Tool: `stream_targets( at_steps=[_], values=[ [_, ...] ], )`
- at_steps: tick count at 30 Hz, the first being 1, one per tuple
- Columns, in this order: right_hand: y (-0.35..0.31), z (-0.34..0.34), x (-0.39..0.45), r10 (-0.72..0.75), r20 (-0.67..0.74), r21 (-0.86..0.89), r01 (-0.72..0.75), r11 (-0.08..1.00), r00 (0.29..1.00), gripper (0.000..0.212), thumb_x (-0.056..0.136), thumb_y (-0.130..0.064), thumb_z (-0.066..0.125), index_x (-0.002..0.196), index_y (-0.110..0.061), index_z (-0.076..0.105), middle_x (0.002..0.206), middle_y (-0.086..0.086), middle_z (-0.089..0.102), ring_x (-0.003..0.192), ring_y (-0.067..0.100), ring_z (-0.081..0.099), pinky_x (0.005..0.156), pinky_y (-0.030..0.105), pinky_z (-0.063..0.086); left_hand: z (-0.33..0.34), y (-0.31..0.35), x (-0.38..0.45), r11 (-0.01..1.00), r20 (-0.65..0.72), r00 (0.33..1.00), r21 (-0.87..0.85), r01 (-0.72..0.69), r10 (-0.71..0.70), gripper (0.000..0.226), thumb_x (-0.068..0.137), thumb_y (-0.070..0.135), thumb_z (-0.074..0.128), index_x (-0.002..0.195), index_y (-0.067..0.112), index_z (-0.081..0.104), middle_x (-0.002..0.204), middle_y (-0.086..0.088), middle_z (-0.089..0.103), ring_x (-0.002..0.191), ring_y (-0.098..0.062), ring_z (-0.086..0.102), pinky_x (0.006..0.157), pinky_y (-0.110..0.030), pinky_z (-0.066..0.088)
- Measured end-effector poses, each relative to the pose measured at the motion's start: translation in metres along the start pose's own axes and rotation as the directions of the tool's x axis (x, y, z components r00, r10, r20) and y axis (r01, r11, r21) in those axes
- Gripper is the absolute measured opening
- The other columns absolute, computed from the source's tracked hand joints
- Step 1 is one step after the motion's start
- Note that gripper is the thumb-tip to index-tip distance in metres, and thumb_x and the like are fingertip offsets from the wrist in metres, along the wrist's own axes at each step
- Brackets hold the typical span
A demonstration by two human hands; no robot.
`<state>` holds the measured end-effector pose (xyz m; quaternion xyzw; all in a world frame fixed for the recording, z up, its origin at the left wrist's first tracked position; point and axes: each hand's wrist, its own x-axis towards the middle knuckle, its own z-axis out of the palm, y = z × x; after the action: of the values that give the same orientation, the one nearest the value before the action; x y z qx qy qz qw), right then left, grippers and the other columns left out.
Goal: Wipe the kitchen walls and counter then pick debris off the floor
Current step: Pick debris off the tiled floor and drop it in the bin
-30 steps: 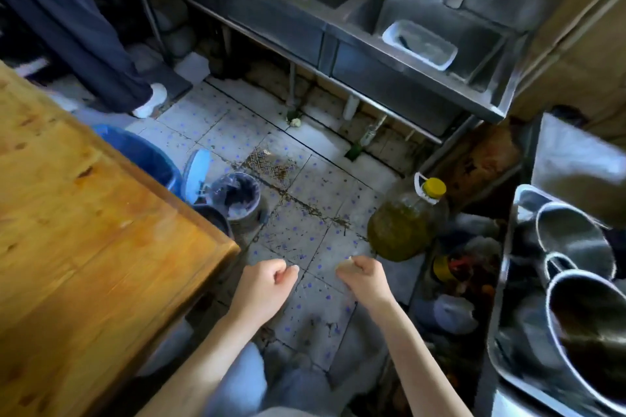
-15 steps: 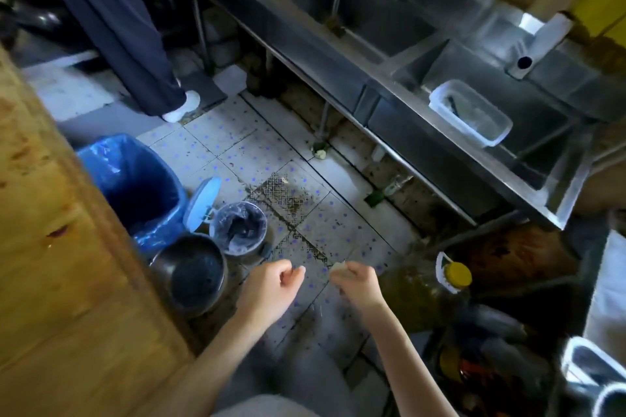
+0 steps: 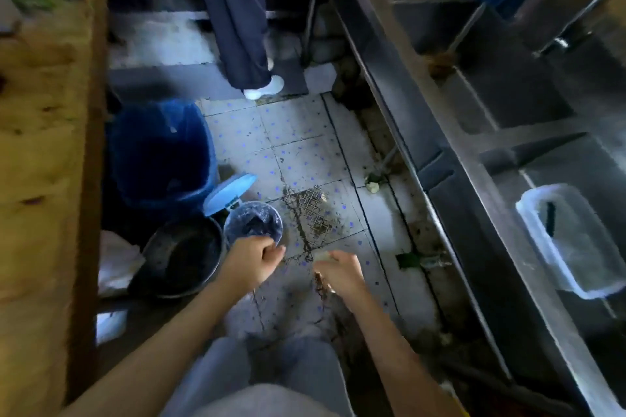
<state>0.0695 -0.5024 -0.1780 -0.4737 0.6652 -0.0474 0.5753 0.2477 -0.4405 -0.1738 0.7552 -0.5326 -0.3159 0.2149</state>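
Head view: the view has swung left since a moment ago, bringing the bins into full sight as both hands near the small one.

The left hand (image 3: 252, 259), fingers curled on nothing visible, now hovers at the rim of the small grey plastic-lined pedal bin (image 3: 253, 223), its pale-blue lid (image 3: 229, 192) up. The right hand (image 3: 340, 271) pinches a pale scrap of debris (image 3: 321, 256) over the dotted tile floor (image 3: 298, 145); dropping it in looks next. Left, the large blue-bagged bin (image 3: 162, 152) and black round basin (image 3: 183, 257) show no clear contents. Right, a clear plastic tub (image 3: 572, 244) sits in the steel sink (image 3: 508, 105).
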Motion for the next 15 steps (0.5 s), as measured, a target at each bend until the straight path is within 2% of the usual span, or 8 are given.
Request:
stream_targets(
  at_steps=[2, 4, 8, 11, 15],
  values=[
    [-0.012, -0.006, 0.021, -0.023, 0.067, -0.053, 0.027, 0.998, 0.997, 0.010, 0.077, -0.015, 0.069, 0.076, -0.016, 0.059, 0.070, -0.002, 0.058, 0.061, 0.013, 0.053, 0.055, 0.024, 0.042, -0.003, 0.003, 0.011, 0.999, -0.050, 0.998, 0.016, 0.049, -0.048, 0.048, 0.088, 0.036, 0.052, 0.048, 0.020, 0.031, 0.048, 0.002, 0.044, 0.053, -0.019, 0.047, 0.053, -0.028, 0.033],
    [-0.025, -0.007, 0.038, -0.026, 0.105, -0.105, 0.037, 0.994, 0.994, 0.012, 0.080, -0.016, 0.070, 0.086, -0.016, 0.059, 0.082, -0.001, 0.059, 0.074, 0.016, 0.057, 0.064, 0.028, 0.047, -0.007, 0.003, 0.019, 0.989, -0.076, 0.987, -0.030, 0.143, -0.145, 0.048, 0.090, 0.031, 0.055, 0.048, 0.018, 0.034, 0.057, -0.009, 0.056, 0.060, -0.026, 0.055, 0.060, -0.032, 0.042],
    [-0.047, 0.004, 0.067, -0.042, 0.170, -0.165, 0.071, 0.984, 0.985, 0.025, 0.082, -0.013, 0.069, 0.069, -0.022, 0.050, 0.073, -0.005, 0.052, 0.062, 0.010, 0.047, 0.050, 0.020, 0.035, -0.013, -0.012, 0.034, 0.964, -0.117, 0.959, -0.095, 0.250, -0.260, 0.044, 0.088, 0.030, 0.058, 0.051, 0.016, 0.038, 0.059, -0.012, 0.055, 0.059, -0.028, 0.055, 0.061, -0.039, 0.047],
    [-0.069, 0.017, 0.079, -0.062, 0.198, -0.194, 0.101, 0.976, 0.978, 0.014, 0.081, -0.011, 0.068, 0.082, -0.017, 0.055, 0.082, 0.000, 0.057, 0.075, 0.017, 0.053, 0.055, 0.021, 0.039, -0.022, -0.027, 0.050, 0.950, -0.136, 0.943, -0.122, 0.289, -0.304, 0.045, 0.087, 0.032, 0.059, 0.051, 0.015, 0.038, 0.052, -0.006, 0.049, 0.053, -0.021, 0.048, 0.058, -0.036, 0.045],
    [-0.090, 0.036, 0.099, -0.078, 0.201, -0.240, 0.126, 0.963, 0.976, 0.019, 0.080, -0.010, 0.064, 0.068, -0.013, 0.050, 0.067, 0.004, 0.048, 0.065, 0.019, 0.045, 0.054, 0.027, 0.035, -0.035, -0.044, 0.072, 0.943, -0.126, 0.939, -0.138, 0.301, -0.319, 0.046, 0.086, 0.030, 0.060, 0.049, 0.015, 0.035, 0.049, 0.000, 0.045, 0.052, -0.020, 0.047, 0.058, -0.037, 0.045]
  ],
)
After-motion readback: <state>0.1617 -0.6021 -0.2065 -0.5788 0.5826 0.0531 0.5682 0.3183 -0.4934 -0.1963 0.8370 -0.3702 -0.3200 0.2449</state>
